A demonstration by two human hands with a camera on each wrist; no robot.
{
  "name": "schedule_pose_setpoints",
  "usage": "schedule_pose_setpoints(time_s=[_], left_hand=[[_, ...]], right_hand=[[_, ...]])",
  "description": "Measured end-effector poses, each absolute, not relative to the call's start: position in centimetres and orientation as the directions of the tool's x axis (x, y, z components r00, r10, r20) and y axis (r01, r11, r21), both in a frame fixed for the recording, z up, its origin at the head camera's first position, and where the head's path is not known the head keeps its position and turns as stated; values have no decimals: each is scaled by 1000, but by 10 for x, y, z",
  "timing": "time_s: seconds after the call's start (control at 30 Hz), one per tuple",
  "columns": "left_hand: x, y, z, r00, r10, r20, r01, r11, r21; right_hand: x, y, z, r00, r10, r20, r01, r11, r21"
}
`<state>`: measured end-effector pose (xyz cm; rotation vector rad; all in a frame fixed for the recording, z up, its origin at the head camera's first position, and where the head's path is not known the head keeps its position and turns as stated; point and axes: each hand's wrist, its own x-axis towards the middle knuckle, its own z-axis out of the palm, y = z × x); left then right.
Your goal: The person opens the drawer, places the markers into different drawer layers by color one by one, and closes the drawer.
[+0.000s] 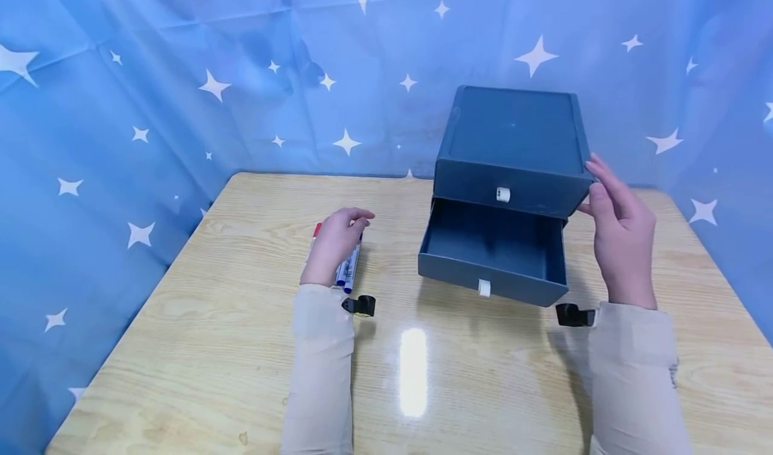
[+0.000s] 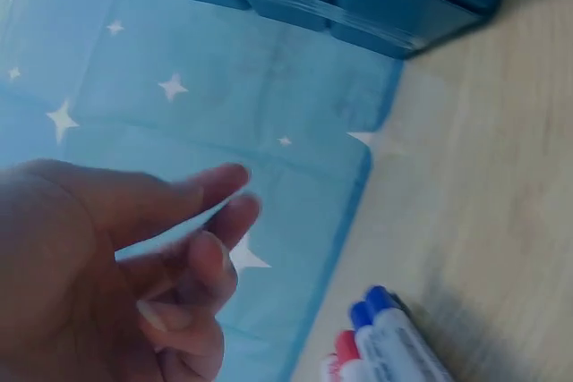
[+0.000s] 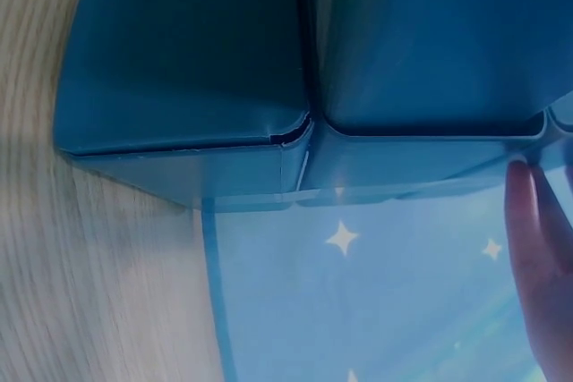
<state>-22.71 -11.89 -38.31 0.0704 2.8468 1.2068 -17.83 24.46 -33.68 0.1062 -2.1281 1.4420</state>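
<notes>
A dark blue drawer box [image 1: 513,133] stands at the back right with its lower drawer [image 1: 489,267] pulled out and bare inside. The upper drawer [image 1: 465,181] is pushed in; each front carries a small white knob. My right hand [image 1: 625,240] touches the box's right side near its front corner, its fingers mostly straight. Over several whiteboard markers [image 1: 347,274], with blue and red ends, hovers my left hand [image 1: 332,243]. Its fingers are loosely bent, and nothing is between them in the left wrist view. The hand partly covers the markers in the head view.
The wooden table [image 1: 211,321] runs up to a blue curtain [image 1: 253,72] with white stars at the back and sides. A black wrist camera [image 1: 360,305] sits on the left sleeve, another camera [image 1: 574,315] on the right.
</notes>
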Motion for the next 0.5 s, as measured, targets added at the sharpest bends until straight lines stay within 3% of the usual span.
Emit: schedule_pose_setpoints(time_s=[0.23,0.5], left_hand=[[-232,-121,-397,-999,-14,-50,-41,801,597],[-232,-114,-409,-988,-24,-153,-110,806,581]], right_hand=[[-178,245,-336,-843,239,482,-357,422,-834],[-176,245,-334,-857,237,457,-329,431,-840]])
